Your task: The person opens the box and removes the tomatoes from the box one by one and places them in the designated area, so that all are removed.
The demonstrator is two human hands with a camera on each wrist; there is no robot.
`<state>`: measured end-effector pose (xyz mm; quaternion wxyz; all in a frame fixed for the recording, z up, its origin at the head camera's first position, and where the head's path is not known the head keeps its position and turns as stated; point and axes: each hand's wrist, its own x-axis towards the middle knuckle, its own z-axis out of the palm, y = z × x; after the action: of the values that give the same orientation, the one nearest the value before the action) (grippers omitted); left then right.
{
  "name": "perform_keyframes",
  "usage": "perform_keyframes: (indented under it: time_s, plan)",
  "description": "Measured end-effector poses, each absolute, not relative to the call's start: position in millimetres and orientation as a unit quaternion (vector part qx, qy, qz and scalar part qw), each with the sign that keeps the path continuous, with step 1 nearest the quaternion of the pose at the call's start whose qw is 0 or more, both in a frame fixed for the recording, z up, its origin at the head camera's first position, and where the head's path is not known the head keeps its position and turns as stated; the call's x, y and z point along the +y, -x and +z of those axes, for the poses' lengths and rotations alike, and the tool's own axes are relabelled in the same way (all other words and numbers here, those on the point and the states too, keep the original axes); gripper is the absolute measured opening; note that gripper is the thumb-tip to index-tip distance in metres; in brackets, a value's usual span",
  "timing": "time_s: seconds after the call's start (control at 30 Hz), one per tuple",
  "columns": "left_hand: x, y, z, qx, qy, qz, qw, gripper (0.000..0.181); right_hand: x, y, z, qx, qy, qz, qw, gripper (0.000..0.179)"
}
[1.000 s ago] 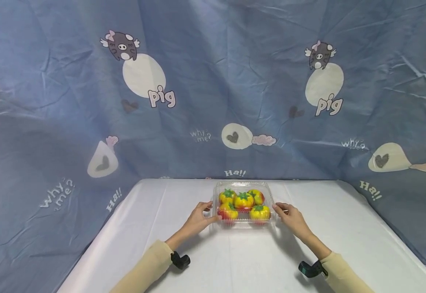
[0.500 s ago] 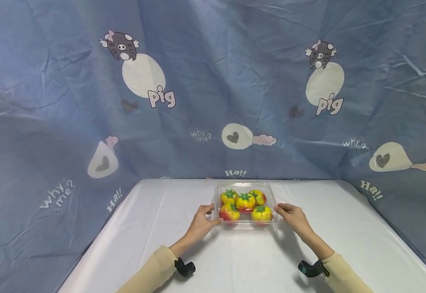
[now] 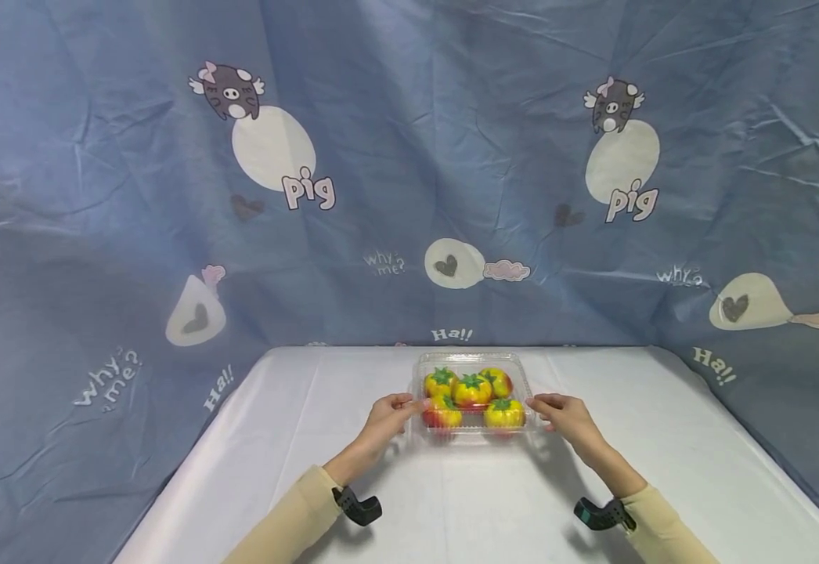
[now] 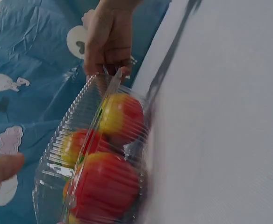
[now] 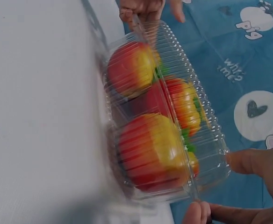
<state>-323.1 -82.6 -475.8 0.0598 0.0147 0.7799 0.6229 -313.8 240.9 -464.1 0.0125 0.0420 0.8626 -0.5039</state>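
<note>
A clear plastic clamshell box, its ribbed lid lying over the base, sits in the middle of the head view. Inside are several yellow-and-red, tomato-like fruits with green leafy tops. My left hand holds the box's left side, fingers curled at the rim; its thumb is raised apart from the lid in the left wrist view. On the opposite side, my right hand grips the rim, its thumb against the lid's edge and its fingertips at the flange.
A white cloth covers the table, which meets a blue printed curtain at the back and sides. Dark wrist straps with camera mounts sit on both forearms, over beige sleeves.
The box has shifted slightly right and toward me with both hands. My left thumb has moved up from the front left corner toward the lid. The right hand keeps its grip.
</note>
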Motion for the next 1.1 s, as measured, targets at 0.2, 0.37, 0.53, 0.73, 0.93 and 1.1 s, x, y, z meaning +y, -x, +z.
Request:
perform_keyframes:
  time_s: [0.2, 0.37, 0.53, 0.73, 0.93, 1.1]
  plan:
    - [-77, 325, -471, 0.790, -0.002, 0.611, 0.054, 0.073, 243, 315, -463, 0.860, -0.048, -0.507, 0.034, 0.054]
    - [-76, 326, -468, 0.800, 0.010, 0.596, 0.062, 0.054, 246, 316, -462, 0.862, -0.047, -0.502, 0.049, 0.054]
    - [-75, 328, -467, 0.803, 0.010, 0.592, 0.071, 0.036, 246, 313, -457, 0.876, -0.043, -0.478, 0.053, 0.054]
    - [-74, 329, -465, 0.813, -0.007, 0.578, 0.064, 0.033, 245, 313, -453, 0.873, -0.041, -0.482, 0.063, 0.051]
    - [-74, 329, -460, 0.814, -0.014, 0.577, 0.070, 0.035, 246, 313, -453, 0.889, -0.033, -0.453, 0.051, 0.051]
    - [-73, 329, -461, 0.811, -0.001, 0.579, 0.077, 0.034, 247, 314, -457, 0.879, -0.027, -0.471, 0.069, 0.042]
